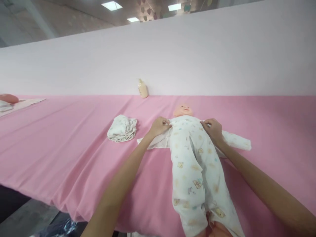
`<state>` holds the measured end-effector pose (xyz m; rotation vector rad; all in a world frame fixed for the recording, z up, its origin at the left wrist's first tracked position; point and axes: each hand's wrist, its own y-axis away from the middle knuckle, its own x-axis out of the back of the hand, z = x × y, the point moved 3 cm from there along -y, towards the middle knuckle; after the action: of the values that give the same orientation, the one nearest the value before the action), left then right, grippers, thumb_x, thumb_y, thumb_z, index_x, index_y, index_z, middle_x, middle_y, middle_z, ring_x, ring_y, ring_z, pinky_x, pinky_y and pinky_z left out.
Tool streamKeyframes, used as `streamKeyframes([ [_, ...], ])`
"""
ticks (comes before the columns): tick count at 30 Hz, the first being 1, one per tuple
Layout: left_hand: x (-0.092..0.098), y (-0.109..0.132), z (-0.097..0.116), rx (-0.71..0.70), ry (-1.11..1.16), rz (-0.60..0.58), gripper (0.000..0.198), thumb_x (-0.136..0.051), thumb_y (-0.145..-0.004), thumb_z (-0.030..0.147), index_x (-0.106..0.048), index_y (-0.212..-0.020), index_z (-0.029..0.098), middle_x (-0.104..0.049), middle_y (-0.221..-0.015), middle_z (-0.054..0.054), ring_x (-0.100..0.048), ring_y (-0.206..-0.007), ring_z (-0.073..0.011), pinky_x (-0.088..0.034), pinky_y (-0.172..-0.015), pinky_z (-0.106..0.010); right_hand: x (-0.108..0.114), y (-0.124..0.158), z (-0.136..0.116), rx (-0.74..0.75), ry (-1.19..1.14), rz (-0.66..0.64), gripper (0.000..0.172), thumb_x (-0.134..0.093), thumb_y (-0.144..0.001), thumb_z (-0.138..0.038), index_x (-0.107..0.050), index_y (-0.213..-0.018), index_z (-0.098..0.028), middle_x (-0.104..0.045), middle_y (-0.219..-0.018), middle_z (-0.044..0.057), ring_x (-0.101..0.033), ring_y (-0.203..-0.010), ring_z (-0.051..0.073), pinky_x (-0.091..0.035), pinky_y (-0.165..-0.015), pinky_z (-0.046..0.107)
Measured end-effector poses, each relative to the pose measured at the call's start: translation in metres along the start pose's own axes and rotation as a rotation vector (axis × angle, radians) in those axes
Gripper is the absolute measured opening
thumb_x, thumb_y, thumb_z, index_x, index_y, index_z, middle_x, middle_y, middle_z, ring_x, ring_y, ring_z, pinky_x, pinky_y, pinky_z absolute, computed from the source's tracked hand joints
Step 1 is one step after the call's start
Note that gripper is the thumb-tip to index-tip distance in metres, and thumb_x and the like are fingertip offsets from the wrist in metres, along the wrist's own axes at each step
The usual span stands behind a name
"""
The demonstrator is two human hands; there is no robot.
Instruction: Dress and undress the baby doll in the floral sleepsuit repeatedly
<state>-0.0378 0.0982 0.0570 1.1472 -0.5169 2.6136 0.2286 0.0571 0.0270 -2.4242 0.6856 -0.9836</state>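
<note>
A baby doll [183, 110] lies on its back on the pink cloth [61, 144], head away from me, dressed in a white printed romper [195, 171]. My left hand [160, 126] pinches the romper's fabric at the doll's left-side shoulder. My right hand [212, 130] grips the fabric at the other shoulder. One empty sleeve [237, 141] of the romper spreads out to the right, and a flap of it lies flat under my left wrist.
A crumpled white printed garment [122, 129] lies left of the doll. A cream pump bottle [143, 89] stands against the pale back wall. At the far left edge sit a pink object [9, 98] and a light mat. The table's front edge drops off at lower left.
</note>
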Motion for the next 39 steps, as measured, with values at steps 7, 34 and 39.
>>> streamKeyframes([
  [7,0.027,0.012,-0.029,0.321,-0.056,-0.165,0.043,-0.057,-0.068,0.059,-0.060,-0.072,0.016,-0.062,-0.074,-0.006,-0.060,-0.070,-0.0201,-0.039,-0.055,-0.026,0.030,-0.005,0.018,-0.175,0.223,-0.133,0.038,-0.053,-0.072,-0.050,-0.062,-0.085,-0.016,-0.063,-0.091,0.012,-0.056,-0.085,0.027,-0.042,-0.076,0.040],
  [34,-0.041,0.061,0.124,-0.039,-0.271,0.069,0.032,-0.053,-0.077,0.034,-0.056,-0.100,0.013,-0.062,-0.091,-0.010,-0.057,-0.090,-0.0253,-0.043,-0.082,-0.038,0.039,0.006,-0.083,-0.104,0.190,-0.372,0.027,-0.046,-0.084,-0.035,-0.061,-0.087,-0.013,-0.065,-0.079,0.009,-0.061,-0.072,0.017,-0.043,-0.068,0.026],
  [39,-0.072,0.082,0.124,-0.189,-0.613,0.310,0.041,-0.038,-0.086,0.041,-0.051,-0.113,0.014,-0.050,-0.122,-0.016,-0.047,-0.109,-0.0286,-0.039,-0.090,-0.043,0.014,-0.006,-0.094,-0.045,0.309,-0.438,0.027,-0.061,-0.075,-0.041,-0.062,-0.073,-0.014,-0.065,-0.082,0.012,-0.060,-0.088,0.024,-0.043,-0.072,0.030],
])
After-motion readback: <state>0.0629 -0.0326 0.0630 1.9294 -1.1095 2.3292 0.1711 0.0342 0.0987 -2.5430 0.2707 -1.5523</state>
